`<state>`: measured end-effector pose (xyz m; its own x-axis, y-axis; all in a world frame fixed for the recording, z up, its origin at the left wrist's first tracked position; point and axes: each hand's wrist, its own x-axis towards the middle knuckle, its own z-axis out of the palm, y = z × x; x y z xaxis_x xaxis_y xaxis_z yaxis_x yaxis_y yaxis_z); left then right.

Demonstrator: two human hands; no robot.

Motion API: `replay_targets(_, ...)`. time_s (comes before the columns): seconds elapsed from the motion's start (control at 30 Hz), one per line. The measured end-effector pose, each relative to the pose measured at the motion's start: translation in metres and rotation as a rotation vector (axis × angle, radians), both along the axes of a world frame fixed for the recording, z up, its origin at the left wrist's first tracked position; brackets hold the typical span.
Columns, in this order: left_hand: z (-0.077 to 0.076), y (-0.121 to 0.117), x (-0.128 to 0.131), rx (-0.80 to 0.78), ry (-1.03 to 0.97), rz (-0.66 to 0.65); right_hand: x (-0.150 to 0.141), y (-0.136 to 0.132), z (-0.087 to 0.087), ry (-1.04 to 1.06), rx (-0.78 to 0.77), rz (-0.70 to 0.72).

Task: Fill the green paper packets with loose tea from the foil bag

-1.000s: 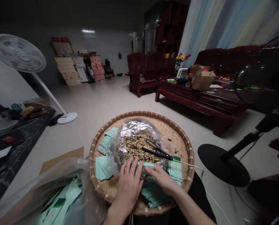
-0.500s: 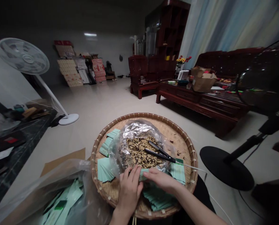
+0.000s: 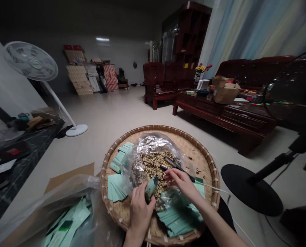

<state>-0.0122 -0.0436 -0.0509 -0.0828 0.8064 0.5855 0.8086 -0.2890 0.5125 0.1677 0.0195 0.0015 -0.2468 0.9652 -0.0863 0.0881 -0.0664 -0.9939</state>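
My left hand (image 3: 140, 206) is wrapped around a small pale green packet (image 3: 151, 189), its dark mouth end pointing up. To its right, my right hand (image 3: 180, 181) hovers over the loose mix, fingers slightly curled and apart, nothing visible in them. Close by that hand lies a black hair straightener (image 3: 178, 167) with a white cord, its two arms spread, partly hidden by the hand. Below it is a clear plastic bag (image 3: 153, 139) of tan and dark grain-like mix (image 3: 151, 164). The bag sits in a round woven bamboo tray (image 3: 207, 151). Fanned green packets (image 3: 177, 221) lie at the tray's near side.
More green packets (image 3: 116, 187) lie along the tray's left edge. A large plastic bag (image 3: 91, 206) of green packets stands at lower left. A white fan (image 3: 77, 130) is at left, a black fan base (image 3: 250, 188) at right. Beyond is a dark wooden table (image 3: 220, 116).
My hands have separated from the packet they both held. The left has lifted it and tilted it upright; the right has let go and moved up and right toward the hair straightener.
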Motion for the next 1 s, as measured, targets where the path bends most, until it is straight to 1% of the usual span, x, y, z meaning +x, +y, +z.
replay_targets(0.07, 0.001, 0.001, 0.000, 0.019, -0.046, 0.037, 0.001, 0.007, -0.015, -0.256, 0.176, -0.008)
replay_targets(0.13, 0.002, 0.001, -0.001, 0.021, -0.096, 0.071, 0.000, 0.013, -0.028, -0.444, 0.320, 0.009)
replay_targets(0.2, 0.003, 0.000, -0.001, -0.005, -0.148, 0.093, -0.003, 0.019, -0.037, -0.550, 0.408, 0.024)
replay_targets(0.27, 0.004, -0.001, -0.002, -0.041, -0.206, 0.108, -0.008, 0.027, -0.039, -0.616, 0.467, 0.055)
replay_targets(0.3, 0.003, -0.002, -0.002, -0.056, -0.234, 0.113, -0.011, 0.032, -0.038, -0.644, 0.493, 0.091)
replay_targets(0.37, 0.002, -0.002, -0.003, -0.084, -0.279, 0.113, -0.018, 0.042, -0.031, -0.711, 0.530, 0.212)
replay_targets(0.47, -0.001, -0.002, -0.003, -0.108, -0.324, 0.101, -0.031, 0.056, -0.013, -0.877, 0.528, 0.410)
replay_targets(0.57, -0.002, -0.003, -0.004, -0.109, -0.358, 0.108, -0.041, 0.067, 0.003, -1.001, 0.539, 0.517)
replay_targets(0.63, -0.002, -0.003, -0.005, -0.106, -0.369, 0.115, -0.043, 0.071, 0.008, -1.017, 0.560, 0.554)
replay_targets(0.7, -0.002, -0.003, -0.005, -0.101, -0.374, 0.119, -0.042, 0.072, 0.009, -1.007, 0.567, 0.553)
replay_targets(0.8, -0.001, -0.003, -0.005, -0.104, -0.389, 0.112, -0.039, 0.069, 0.005, -0.980, 0.600, 0.528)
replay_targets(0.9, -0.002, -0.002, -0.004, -0.115, -0.408, 0.108, -0.039, 0.067, 0.002, -0.967, 0.650, 0.558)
replay_targets(1.0, -0.004, -0.003, -0.005, -0.132, -0.413, 0.105, -0.041, 0.069, 0.001, -0.945, 0.630, 0.567)
